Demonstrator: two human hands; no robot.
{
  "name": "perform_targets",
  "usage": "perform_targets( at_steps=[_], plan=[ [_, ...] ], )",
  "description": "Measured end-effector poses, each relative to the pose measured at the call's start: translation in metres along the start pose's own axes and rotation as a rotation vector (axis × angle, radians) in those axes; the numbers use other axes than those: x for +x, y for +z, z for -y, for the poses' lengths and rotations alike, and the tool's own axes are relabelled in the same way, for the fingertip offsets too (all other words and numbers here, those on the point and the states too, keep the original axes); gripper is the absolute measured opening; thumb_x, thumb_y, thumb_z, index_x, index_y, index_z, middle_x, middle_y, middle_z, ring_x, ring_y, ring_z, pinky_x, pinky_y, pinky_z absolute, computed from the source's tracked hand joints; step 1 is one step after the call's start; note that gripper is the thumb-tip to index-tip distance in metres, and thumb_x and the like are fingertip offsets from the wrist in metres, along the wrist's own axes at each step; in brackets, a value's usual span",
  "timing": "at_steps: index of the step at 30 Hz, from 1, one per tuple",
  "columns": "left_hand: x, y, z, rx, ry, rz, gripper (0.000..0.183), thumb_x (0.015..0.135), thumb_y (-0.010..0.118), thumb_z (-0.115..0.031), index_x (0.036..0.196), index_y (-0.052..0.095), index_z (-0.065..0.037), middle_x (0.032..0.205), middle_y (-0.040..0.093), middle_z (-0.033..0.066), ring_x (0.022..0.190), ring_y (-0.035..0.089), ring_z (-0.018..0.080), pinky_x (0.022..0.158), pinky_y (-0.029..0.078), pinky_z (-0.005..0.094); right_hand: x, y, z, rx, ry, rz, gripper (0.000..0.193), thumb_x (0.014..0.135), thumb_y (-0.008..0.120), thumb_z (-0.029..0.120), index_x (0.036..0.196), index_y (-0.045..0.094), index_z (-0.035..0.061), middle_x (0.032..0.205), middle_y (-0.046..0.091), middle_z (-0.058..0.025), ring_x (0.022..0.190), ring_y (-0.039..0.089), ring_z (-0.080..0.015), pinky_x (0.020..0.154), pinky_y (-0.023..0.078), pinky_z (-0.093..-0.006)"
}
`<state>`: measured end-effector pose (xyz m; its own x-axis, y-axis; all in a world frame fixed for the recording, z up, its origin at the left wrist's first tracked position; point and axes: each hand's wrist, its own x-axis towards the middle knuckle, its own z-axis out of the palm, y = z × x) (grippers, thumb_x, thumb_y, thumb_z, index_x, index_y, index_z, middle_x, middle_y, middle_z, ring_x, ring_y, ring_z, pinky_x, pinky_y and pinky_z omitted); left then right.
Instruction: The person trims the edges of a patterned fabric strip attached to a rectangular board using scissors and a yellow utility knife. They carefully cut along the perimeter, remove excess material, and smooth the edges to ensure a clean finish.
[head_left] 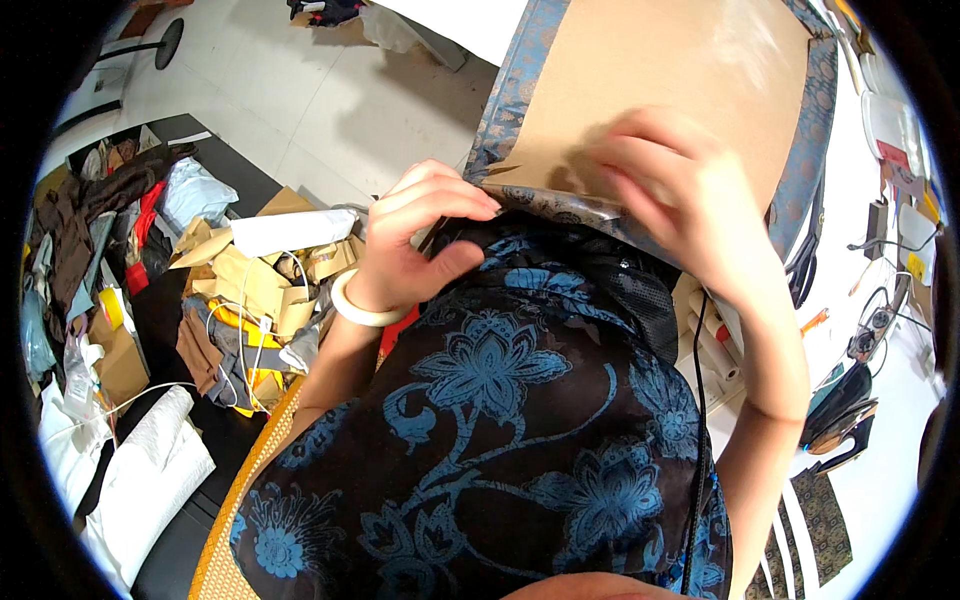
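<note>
A tan board lies in front of me, its edges wrapped in blue and brown patterned fabric. Along the near edge, a strip of the same fabric is partly raised and looks shiny. My left hand, with a pale bangle at the wrist, is at the near left corner. Its fingers reach toward the fabric edge and the thumb stands apart from them. Over the near side of the board hovers my right hand, its bent fingers smeared by motion. Whether it pinches anything cannot be made out.
Scraps of fabric and paper are heaped at the left beside a rolled white sheet. At the right, a white table carries scissors, a dark pouch and patterned strips. Paper rolls lie under my right forearm.
</note>
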<state>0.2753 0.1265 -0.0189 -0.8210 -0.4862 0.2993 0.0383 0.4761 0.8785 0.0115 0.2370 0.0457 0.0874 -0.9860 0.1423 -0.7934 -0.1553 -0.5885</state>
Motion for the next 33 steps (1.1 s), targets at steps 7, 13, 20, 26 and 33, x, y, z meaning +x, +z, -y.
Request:
perform_targets(
  at_steps=[7,13,20,26,33],
  plan=[
    [-0.011,0.032,0.008,-0.114,-0.25,-0.351,0.023,0.082,0.084,-0.003,0.092,0.063,-0.003,0.071,0.067,0.0035,0.065,0.063,0.0082,0.059,0.05,0.0234,0.058,0.043,-0.016,0.206,-0.191,0.237,0.015,0.081,0.072,0.015,0.089,0.065,0.0039,0.088,0.064,-0.0132,0.085,0.066,-0.0386,0.072,0.054,-0.0467],
    [-0.007,0.021,0.007,0.037,-0.303,-0.272,0.028,0.08,0.086,-0.007,0.101,0.068,-0.004,0.061,0.057,-0.0015,0.056,0.053,0.0087,0.057,0.043,0.026,0.053,0.06,-0.014,-0.048,-0.477,0.052,0.015,0.072,0.067,0.019,0.075,0.057,0.008,0.076,0.057,-0.0054,0.076,0.065,-0.0242,0.067,0.054,-0.0375],
    [0.007,0.002,0.004,0.34,-0.113,-0.047,0.021,0.083,0.081,-0.016,0.097,0.069,-0.007,0.064,0.056,0.0026,0.056,0.051,0.0219,0.058,0.04,0.0361,0.044,0.069,-0.02,-0.278,-0.657,-0.121,0.015,0.073,0.066,0.02,0.083,0.061,0.0096,0.075,0.054,-0.0008,0.071,0.06,-0.0184,0.064,0.05,-0.0307],
    [0.012,0.0,-0.002,0.5,-0.066,0.07,0.024,0.089,0.075,-0.029,0.097,0.066,-0.008,0.069,0.059,0.0065,0.065,0.056,0.0278,0.062,0.043,0.038,0.037,0.066,-0.028,-0.154,-0.385,-0.091,0.023,0.075,0.068,0.02,0.096,0.067,0.0103,0.083,0.063,-0.0027,0.077,0.066,-0.0211,0.067,0.053,-0.0335],
    [0.019,-0.002,-0.009,0.606,-0.106,0.204,0.036,0.089,0.074,-0.038,0.102,0.066,-0.006,0.075,0.06,0.0116,0.07,0.057,0.0329,0.067,0.044,0.0414,0.039,0.067,-0.023,0.062,-0.273,0.068,0.03,0.075,0.07,0.012,0.105,0.069,0.0105,0.08,0.064,-0.0095,0.073,0.067,-0.0332,0.064,0.055,-0.0436]
  ],
)
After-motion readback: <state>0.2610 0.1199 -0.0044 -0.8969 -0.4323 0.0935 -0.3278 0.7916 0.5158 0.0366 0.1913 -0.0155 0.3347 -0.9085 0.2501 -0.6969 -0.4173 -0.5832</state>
